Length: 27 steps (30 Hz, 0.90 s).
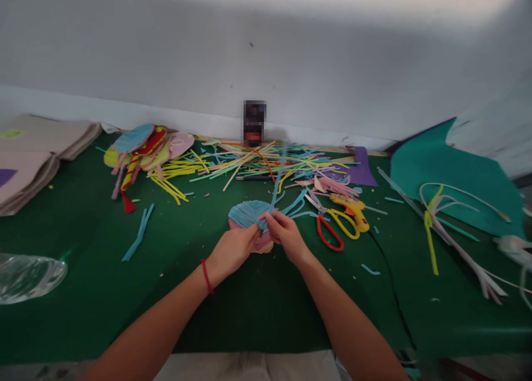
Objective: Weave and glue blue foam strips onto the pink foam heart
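Observation:
A round piece [250, 212], blue at the top and pink below, lies on the table under my fingertips. Its surface looks made of pipe cleaners laid side by side. A blue pipe cleaner [277, 184] rises upright from between my hands. My right hand [288, 238] pinches it near its lower end. Close beside, my left hand [233, 250] is closed at the piece's middle, thumb and finger pressed onto its blue part. The exact contact between the fingertips is partly hidden. Several loose blue pipe cleaner ends [297, 203] fan out just right of the piece.
Red-and-yellow scissors [328, 220] and a yellow glue gun [353, 210] with a black cord lie right. Behind spreads a pile of coloured pipe cleaners [257, 164]. Finished-looking round shapes [141, 148] sit back left, a clear plastic bottle [31, 278] front left, teal sheet [453, 176] right.

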Available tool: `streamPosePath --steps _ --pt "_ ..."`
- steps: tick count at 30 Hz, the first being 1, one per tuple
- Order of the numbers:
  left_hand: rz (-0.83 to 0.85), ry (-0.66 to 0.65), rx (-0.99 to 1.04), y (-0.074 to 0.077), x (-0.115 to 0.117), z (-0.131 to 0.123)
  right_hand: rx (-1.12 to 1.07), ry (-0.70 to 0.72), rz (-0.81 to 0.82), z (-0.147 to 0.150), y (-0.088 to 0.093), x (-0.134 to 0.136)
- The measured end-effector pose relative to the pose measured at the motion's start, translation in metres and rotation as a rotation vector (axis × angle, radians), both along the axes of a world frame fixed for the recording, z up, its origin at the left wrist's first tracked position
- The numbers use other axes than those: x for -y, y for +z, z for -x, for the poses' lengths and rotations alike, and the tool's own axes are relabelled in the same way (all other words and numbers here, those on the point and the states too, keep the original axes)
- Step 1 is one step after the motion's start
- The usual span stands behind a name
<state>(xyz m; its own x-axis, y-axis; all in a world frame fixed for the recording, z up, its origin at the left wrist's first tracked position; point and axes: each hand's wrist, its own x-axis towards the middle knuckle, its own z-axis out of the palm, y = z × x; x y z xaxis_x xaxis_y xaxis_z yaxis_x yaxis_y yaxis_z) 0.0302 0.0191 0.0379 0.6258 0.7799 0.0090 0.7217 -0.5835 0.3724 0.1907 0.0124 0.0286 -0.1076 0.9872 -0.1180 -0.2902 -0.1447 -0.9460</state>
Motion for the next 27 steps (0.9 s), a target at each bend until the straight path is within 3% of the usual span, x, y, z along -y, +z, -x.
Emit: streamPosePath --steps 4,17,27 --pt "0.039 0.004 0.002 -0.002 0.001 -0.002 -0.134 0.052 0.072 -0.001 0.002 -0.002" --pt "0.155 -0.078 0.11 -0.004 -0.001 -0.002 -0.329 -0.226 0.031 -0.051 0.01 -0.017" --pt "0.301 -0.239 0.221 0.008 0.001 0.002 -0.386 -0.336 -0.018 -0.098 0.013 -0.02"
